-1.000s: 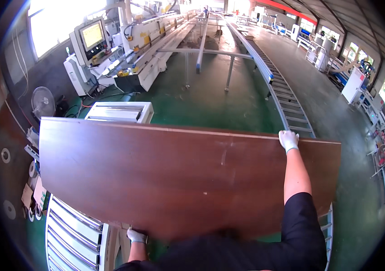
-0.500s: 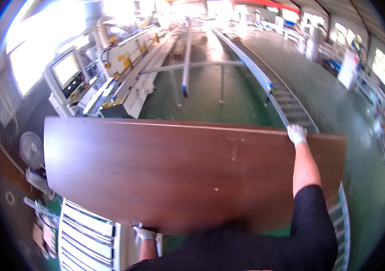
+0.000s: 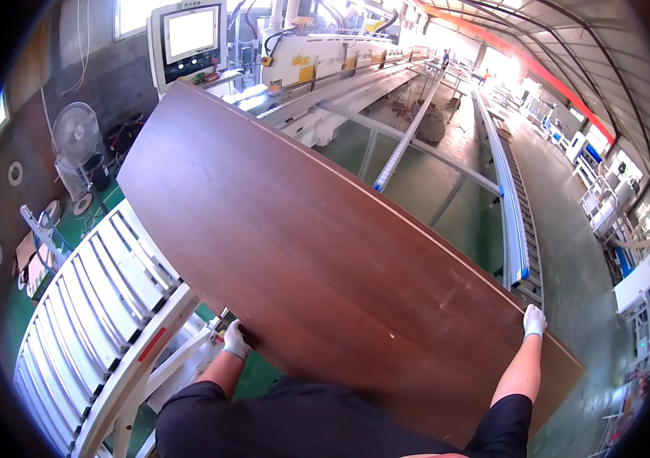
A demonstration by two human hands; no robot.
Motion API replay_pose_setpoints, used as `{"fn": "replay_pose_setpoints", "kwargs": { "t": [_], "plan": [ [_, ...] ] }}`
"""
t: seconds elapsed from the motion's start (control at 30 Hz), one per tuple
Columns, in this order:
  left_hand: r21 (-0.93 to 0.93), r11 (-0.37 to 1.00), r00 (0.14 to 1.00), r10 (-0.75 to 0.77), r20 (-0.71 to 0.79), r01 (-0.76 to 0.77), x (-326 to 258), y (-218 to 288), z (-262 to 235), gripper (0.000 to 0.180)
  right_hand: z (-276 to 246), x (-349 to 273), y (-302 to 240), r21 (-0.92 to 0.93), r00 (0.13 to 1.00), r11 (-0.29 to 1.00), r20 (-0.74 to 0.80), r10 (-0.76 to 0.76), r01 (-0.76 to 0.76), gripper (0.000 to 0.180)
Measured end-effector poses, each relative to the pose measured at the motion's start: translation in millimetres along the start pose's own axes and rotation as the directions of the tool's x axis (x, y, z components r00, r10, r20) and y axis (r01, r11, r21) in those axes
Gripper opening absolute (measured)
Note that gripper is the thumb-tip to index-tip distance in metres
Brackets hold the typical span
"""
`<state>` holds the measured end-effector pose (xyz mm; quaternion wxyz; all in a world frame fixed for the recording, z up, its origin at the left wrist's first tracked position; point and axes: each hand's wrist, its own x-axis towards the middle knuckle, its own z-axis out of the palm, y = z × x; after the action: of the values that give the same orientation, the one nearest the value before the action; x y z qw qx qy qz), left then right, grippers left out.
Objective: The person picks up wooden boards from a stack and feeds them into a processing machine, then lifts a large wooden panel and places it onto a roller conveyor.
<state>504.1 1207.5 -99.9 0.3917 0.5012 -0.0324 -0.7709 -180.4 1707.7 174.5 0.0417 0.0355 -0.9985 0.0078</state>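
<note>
Carrying a large brown board [image 3: 325, 259], the person grips it at two opposite edges: the gloved left hand [image 3: 235, 341] has its fingers curled under the near edge, and the gloved right hand [image 3: 534, 320] has its fingers hooked over the far edge, both closed on the panel. The board hangs tilted in the air between them, its far corner reaching toward a control screen [image 3: 189, 34]. It looks stiff, broad and fairly heavy, with a smooth laminated face likely to slip, so a wide hold on the edges seems best. Just left of the left fingers stands a white roller conveyor [image 3: 103, 298]; beyond the right fingers a long roller track [image 3: 514, 206] runs across the green floor [image 3: 416, 183] of a factory hall, with a fan [image 3: 77, 133] farther left.
</note>
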Motion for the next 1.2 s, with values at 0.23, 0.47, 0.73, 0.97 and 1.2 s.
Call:
{"fn": "replay_pose_setpoints", "kwargs": {
  "t": [0.23, 0.47, 0.73, 0.97, 1.2],
  "plan": [
    [-0.063, 0.99, 0.988, -0.123, 0.098, 0.13, 53.9, -38.9, 133.0, 0.036, 11.1, 168.0, -69.4, -0.151, 0.998, 0.987, 0.045, -0.04, 0.046, 0.059],
    [0.004, 0.996, 0.994, -0.09, 0.067, 0.09, 124.6, -44.5, 206.1, 0.037, 42.2, 269.3, -151.2, -0.134, 0.997, 0.989, 0.039, -0.063, 0.068, 0.061],
    [-0.011, 0.997, 0.993, -0.074, 0.087, 0.075, 190.2, -69.0, 287.1, 0.04, 82.9, 385.5, -214.3, -0.202, 0.969, 0.954, 0.151, -0.195, 0.223, 0.059],
    [-0.056, 0.998, 0.996, -0.023, -0.09, 0.018, 218.6, -54.5, 360.4, 0.042, 124.0, 495.9, -302.9, -0.2, 0.928, 0.912, 0.18, -0.325, 0.358, 0.053],
    [-0.071, 0.996, 0.995, -0.053, -0.081, 0.048, 228.1, -66.0, 386.3, 0.04, 135.6, 522.9, -327.3, -0.137, 0.978, 0.978, 0.158, -0.135, 0.157, 0.058]
  ]
}}
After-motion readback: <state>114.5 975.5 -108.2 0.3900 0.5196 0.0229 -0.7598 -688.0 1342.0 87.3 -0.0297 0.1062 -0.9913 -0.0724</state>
